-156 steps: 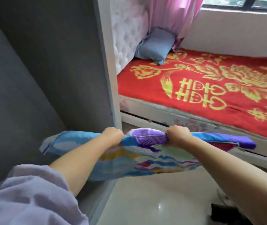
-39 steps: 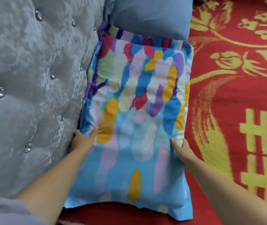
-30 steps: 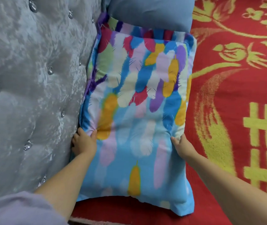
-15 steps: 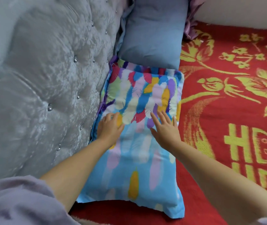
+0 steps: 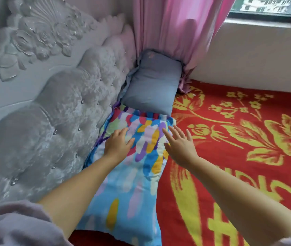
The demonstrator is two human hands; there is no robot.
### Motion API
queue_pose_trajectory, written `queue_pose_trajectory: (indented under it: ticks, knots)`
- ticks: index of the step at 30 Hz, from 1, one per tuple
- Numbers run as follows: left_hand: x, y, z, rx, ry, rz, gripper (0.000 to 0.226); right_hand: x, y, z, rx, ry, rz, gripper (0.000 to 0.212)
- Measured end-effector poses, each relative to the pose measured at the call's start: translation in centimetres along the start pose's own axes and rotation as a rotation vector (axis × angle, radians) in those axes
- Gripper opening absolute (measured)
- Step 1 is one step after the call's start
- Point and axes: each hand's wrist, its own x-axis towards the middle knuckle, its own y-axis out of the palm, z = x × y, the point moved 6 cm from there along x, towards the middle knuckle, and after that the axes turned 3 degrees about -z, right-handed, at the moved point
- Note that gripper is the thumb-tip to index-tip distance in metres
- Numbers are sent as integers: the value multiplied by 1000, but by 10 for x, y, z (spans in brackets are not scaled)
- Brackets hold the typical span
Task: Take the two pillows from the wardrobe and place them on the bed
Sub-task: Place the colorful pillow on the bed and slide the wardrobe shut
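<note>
A multicoloured feather-print pillow lies flat on the bed's red and yellow blanket, its left edge against the headboard. A plain blue-grey pillow sits beyond it in the corner, touching its far end. My left hand rests palm down on the far left part of the colourful pillow, fingers loosely spread. My right hand is over the pillow's far right edge with fingers apart, holding nothing.
A grey tufted headboard with studs and carved trim runs along the left. A pink curtain hangs into the corner behind the blue-grey pillow. A pale wall and window sill border the bed's far side.
My hands have let go of the colourful pillow's sides and slid forward onto its top. The view has lifted, so the curtain and window now show.
</note>
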Motion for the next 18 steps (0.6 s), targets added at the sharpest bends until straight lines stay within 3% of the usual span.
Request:
queue_pose_trajectory:
  ticks: [10,18]
  knots:
    - [-119,-11,-103,-1,-79,-84,54,-101,-109,-115,-122,-131,-110,58]
    - [-233,-116,-81,152,-193,-322,52,-149,-134,-33,-79,-364,-154,57]
